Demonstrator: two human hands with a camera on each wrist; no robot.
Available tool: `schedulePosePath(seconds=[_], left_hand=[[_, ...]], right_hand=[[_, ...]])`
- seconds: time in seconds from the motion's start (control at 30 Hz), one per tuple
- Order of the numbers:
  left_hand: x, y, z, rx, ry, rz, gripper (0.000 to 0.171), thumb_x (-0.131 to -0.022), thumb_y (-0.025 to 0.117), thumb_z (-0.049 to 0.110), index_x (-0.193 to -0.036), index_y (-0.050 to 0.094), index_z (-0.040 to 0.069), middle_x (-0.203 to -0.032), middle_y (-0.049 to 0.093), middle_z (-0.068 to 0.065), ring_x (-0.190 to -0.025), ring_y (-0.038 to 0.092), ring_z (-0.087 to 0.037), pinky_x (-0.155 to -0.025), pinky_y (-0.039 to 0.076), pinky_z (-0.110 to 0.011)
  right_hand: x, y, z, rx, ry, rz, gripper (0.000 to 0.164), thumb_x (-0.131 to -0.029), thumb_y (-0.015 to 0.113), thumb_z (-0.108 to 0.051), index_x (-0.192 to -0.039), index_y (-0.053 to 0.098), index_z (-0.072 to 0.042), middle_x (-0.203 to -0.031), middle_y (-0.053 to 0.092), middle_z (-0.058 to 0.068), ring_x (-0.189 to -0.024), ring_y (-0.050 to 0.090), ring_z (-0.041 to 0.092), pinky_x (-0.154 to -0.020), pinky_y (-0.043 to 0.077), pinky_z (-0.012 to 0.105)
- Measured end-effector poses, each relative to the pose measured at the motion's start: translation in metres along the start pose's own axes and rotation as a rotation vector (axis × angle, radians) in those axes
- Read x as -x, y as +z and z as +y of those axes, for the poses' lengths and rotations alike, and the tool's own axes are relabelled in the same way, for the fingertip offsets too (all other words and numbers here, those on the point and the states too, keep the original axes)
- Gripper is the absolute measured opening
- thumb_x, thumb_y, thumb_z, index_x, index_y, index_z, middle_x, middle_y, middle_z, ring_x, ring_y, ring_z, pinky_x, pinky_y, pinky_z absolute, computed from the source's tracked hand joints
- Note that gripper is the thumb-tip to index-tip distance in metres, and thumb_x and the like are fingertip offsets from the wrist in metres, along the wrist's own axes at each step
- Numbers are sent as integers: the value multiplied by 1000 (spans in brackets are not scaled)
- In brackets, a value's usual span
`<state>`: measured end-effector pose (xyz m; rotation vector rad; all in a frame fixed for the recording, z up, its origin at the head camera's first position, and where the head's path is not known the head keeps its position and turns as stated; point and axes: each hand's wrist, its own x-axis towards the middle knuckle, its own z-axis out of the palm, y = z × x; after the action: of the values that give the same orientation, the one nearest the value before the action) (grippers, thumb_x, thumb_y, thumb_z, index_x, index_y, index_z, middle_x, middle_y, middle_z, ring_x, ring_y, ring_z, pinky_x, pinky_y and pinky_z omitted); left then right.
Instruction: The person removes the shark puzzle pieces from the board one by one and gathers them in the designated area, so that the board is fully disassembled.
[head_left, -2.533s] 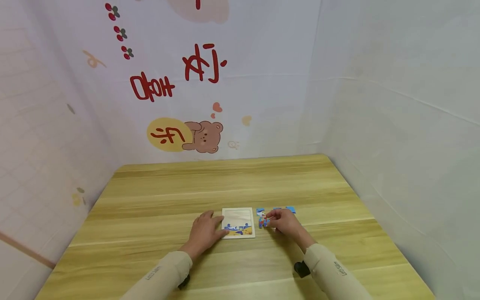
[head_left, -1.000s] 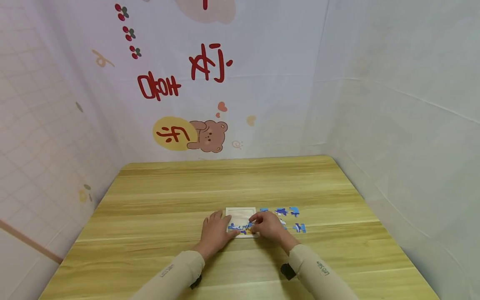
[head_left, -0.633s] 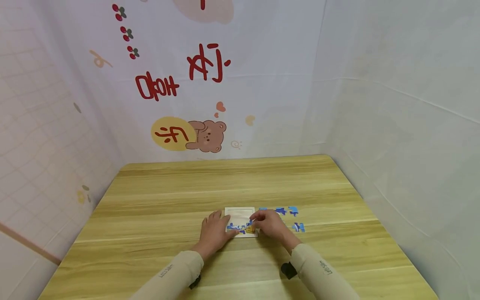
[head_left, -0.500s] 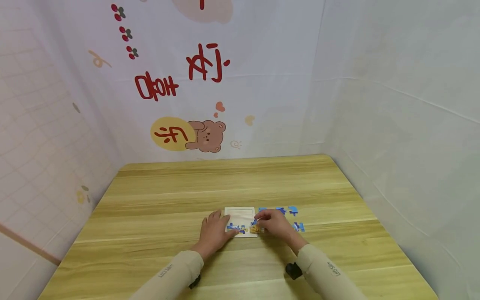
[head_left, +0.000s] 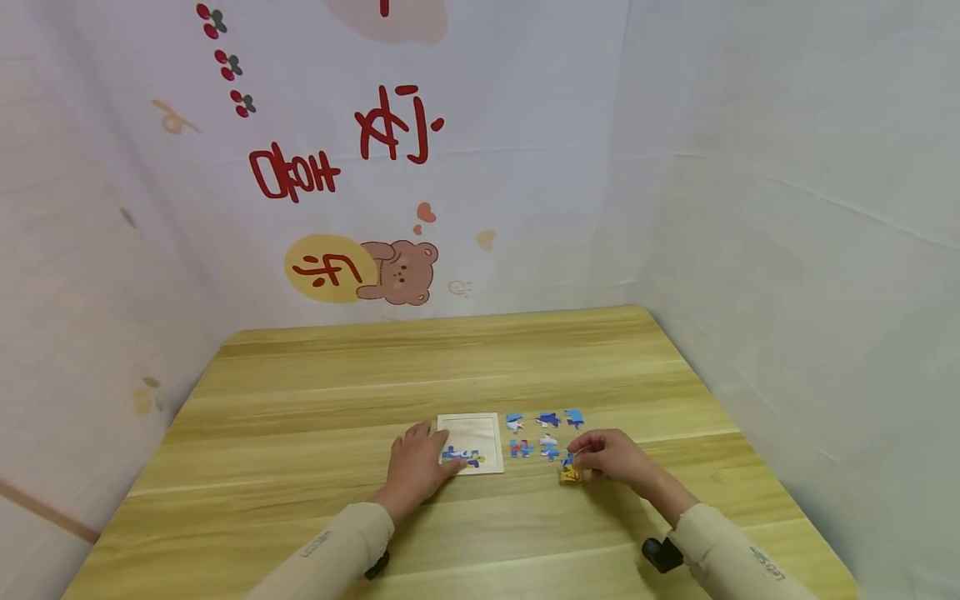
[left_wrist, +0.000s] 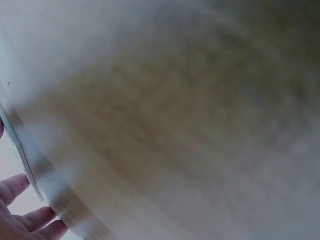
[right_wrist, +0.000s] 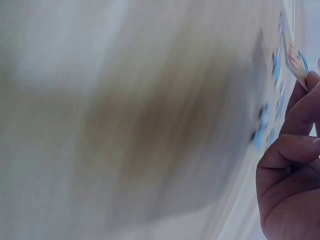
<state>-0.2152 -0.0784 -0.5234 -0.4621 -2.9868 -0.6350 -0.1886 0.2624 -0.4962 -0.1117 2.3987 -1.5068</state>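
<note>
My right hand [head_left: 611, 457] pinches a yellow and blue puzzle piece [head_left: 570, 474] between thumb and fingertips, right of the board and in front of the loose pieces. In the right wrist view the pinched piece [right_wrist: 296, 61] shows its printed yellow face at the fingertips. The white puzzle board [head_left: 499, 446] lies flat on the table, with a few joined blue and yellow pieces [head_left: 462, 455] in its lower left part. Across the board's left edge rests my left hand [head_left: 416, 465], thumb over the front rim. The left wrist view catches only some fingertips [left_wrist: 42, 217] at the board's edge.
Several loose pieces lie on the table between the board and my right hand, among them a dark blue one [head_left: 548, 419], a light blue one [head_left: 574, 417] and a red and blue one [head_left: 521, 448]. White cloth walls [head_left: 810, 275] border the wooden table [head_left: 435, 367].
My right hand took the piece from the loose ones to the board's lower right, then lifted it off and carried it right. My left hand stays on the board.
</note>
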Motion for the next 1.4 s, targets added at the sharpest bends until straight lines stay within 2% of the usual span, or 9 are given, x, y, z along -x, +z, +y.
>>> schedulePosePath(seconds=[0.2, 0.4, 0.53, 0.63, 0.83, 1.2, 1.4], left_hand=[[0, 0, -3, -4, -5, -7, 62, -85, 75, 46, -127, 66, 2, -137, 52, -27, -128, 46, -45, -101, 32, -66], [-1, -1, 0, 4, -10, -26, 62, -85, 75, 46, -128, 65, 2, -137, 52, -27, -128, 45, -45, -101, 32, -66], [-1, -4, 1, 19, -15, -31, 63, -85, 74, 46, -128, 65, 1, -138, 51, -27, -129, 44, -45, -102, 31, -66], [-1, -5, 1, 26, -20, -30, 62, -85, 75, 45, -128, 65, 1, -138, 51, -27, -130, 44, -45, -103, 30, -66], [-1, -7, 1, 26, -19, -32, 62, -85, 75, 45, -128, 65, 1, -138, 51, -27, -129, 44, -45, -103, 31, -66], [2, -7, -8, 50, -3, -12, 60, -88, 73, 43, -128, 64, 0, -138, 51, -28, -129, 45, -45, -105, 33, -61], [3, -10, -17, 59, 14, -1, 57, -88, 74, 39, -129, 63, 0, -137, 51, -29, -129, 45, -46, -105, 33, -60]], right_hand=[[13, -18, 14, 20, 17, -29, 19, -90, 68, -4, -106, 68, 5, -82, 65, 4, -59, 51, 15, -50, 38, 24], [17, -22, 24, 69, 10, 5, 19, -88, 68, 1, -106, 68, 6, -89, 66, 8, -64, 54, 17, -53, 47, 29], [15, -19, 18, 121, 0, 45, 19, -86, 69, 1, -105, 68, 5, -87, 65, 6, -63, 54, 17, -54, 49, 29], [11, -13, 11, 120, -18, 43, 19, -87, 70, 0, -104, 68, 5, -83, 62, 5, -62, 53, 16, -53, 48, 29], [-2, 12, -7, 67, -57, 12, 18, -89, 69, -2, -105, 68, 6, -83, 62, 6, -63, 55, 17, -55, 49, 30], [-40, 83, -40, 125, -97, 25, 14, -87, 71, -3, -101, 72, 1, -80, 63, 0, -60, 58, 14, -56, 49, 28], [-53, 111, -51, 133, -112, 39, 17, -87, 72, -4, -104, 72, 0, -79, 63, 1, -59, 58, 13, -55, 48, 27]])
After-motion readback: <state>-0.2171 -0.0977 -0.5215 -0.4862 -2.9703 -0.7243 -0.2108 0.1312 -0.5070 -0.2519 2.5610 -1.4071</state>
